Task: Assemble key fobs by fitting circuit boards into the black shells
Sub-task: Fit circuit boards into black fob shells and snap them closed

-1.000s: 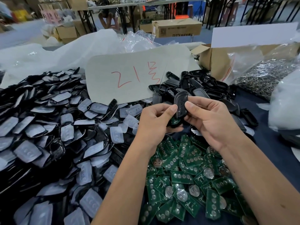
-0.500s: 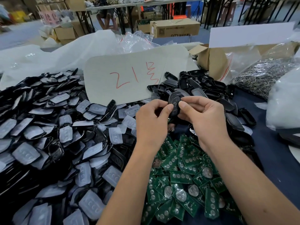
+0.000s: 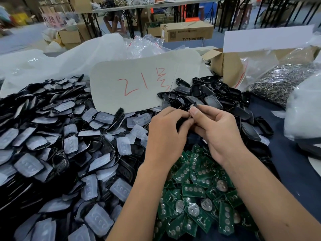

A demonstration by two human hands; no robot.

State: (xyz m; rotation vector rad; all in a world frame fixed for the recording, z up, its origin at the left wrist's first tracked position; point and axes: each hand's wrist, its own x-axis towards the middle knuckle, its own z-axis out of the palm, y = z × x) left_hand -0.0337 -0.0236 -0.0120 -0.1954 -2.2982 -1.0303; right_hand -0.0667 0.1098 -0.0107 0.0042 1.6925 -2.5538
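- Here, in the head view, both hands meet at the centre of the frame, just above the heap of green circuit boards in the lower middle.
- The left hand and the right hand hold one black shell between them; only slivers of it show past the fingers.
- Left fingers are curled round the shell's near side; the right thumb and forefinger pinch its upper edge.
- The shell seems to run from the fingertips down toward the palms, though most of it is hidden, so I cannot tell its long axis for sure.
- Whether a board already sits inside cannot be seen.
- Both hands are equally close; the next press probably comes from the thumbs squeezing inward.
- Loose shells lie just beyond the hands at centre right, and more shells with clear button pads fill the left.
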